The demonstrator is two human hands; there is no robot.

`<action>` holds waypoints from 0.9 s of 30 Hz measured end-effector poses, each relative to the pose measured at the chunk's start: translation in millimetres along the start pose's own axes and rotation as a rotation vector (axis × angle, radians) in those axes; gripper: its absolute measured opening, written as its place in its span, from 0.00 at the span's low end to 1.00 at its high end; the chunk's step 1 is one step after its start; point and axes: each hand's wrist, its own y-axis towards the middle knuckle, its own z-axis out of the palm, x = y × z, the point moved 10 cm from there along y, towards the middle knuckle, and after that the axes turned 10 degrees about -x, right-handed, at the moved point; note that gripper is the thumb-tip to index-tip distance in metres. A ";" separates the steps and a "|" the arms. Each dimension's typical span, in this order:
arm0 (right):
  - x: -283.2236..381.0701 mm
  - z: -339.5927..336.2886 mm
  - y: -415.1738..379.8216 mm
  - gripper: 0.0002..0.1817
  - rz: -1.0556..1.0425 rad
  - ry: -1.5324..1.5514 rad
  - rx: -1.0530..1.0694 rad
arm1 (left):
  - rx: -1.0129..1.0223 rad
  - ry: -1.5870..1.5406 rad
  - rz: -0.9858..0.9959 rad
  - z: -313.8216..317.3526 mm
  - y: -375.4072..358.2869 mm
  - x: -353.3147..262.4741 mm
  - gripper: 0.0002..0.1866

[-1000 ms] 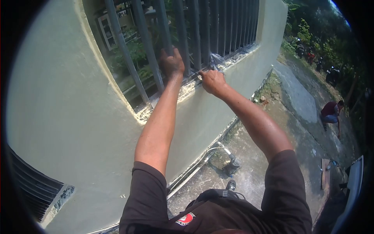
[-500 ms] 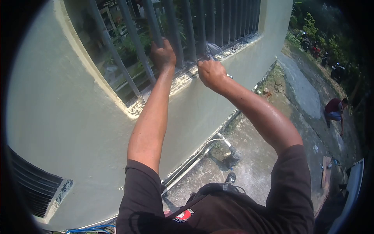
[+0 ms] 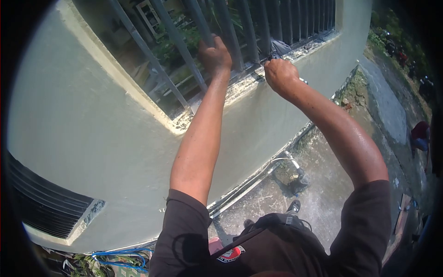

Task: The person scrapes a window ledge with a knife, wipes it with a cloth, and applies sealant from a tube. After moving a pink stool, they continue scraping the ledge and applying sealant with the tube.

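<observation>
My left hand (image 3: 215, 56) is closed around one of the dark vertical window bars (image 3: 198, 21), a little above the sill. To its right, my right hand (image 3: 281, 75) is a closed fist at the outer edge of the chipped, pale sill (image 3: 237, 94); what its fingers hold, if anything, is hidden. A crumpled grey cloth (image 3: 279, 48) lies against the bars just beyond that fist. A small pale piece (image 3: 303, 81) shows behind my right wrist.
Below the smooth wall (image 3: 115, 152) run white pipes (image 3: 249, 187) and a concrete path (image 3: 318, 161). A lower barred opening (image 3: 50, 198) is at the left, with a blue hose (image 3: 122, 251) beneath. Another person (image 3: 420, 135) crouches far right.
The view has shifted, so the window, wall and both arms appear farther right. My left hand still grips a bar and my right hand remains closed at the sill.
</observation>
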 end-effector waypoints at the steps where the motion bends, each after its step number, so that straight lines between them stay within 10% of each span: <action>1: -3.9 -2.1 0.8 0.18 0.025 0.019 -0.009 | 0.002 -0.007 -0.007 0.2 -0.2 -0.5 0.16; 27: 16.3 2.8 2.6 0.15 0.047 -0.076 0.086 | -0.030 -0.074 0.005 -8.6 -1.6 1.7 0.17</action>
